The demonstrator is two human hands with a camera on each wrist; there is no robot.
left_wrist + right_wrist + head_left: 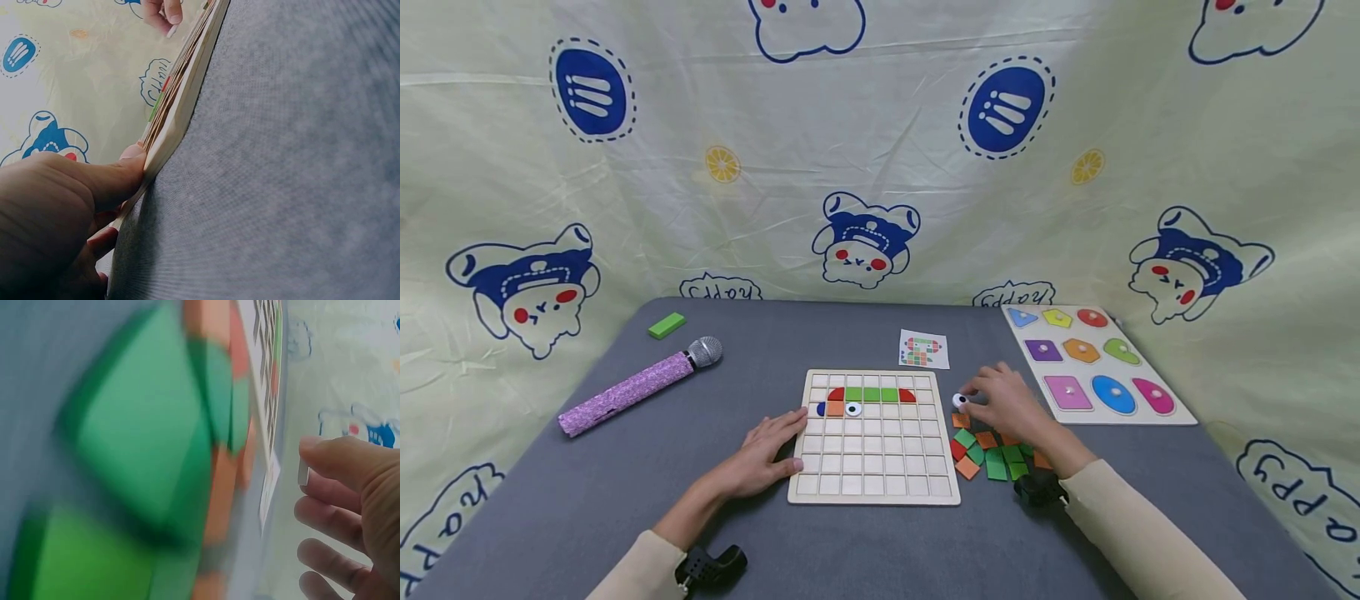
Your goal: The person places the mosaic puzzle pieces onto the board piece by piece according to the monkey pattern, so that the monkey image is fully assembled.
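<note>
A pale wooden grid board (874, 483) lies on the table with a few coloured tiles in its upper rows: red rounded ends, green squares, an orange square, a blue rounded piece and a white eye tile (853, 409). My left hand (763, 458) rests at the board's left edge; in the left wrist view its thumb (128, 169) presses against the rim. To the right of the board, my right hand (1007, 404) pinches a second eye tile (959, 401) between thumb and finger. In the right wrist view that tile (304, 472) shows edge-on.
Loose green, red and orange tiles (996, 464) lie beside the board, under the right forearm. Behind the board is a small pattern card (923, 349). A shape puzzle (1082, 367) stands back right; a purple microphone (632, 392) and a green block (667, 325) lie left.
</note>
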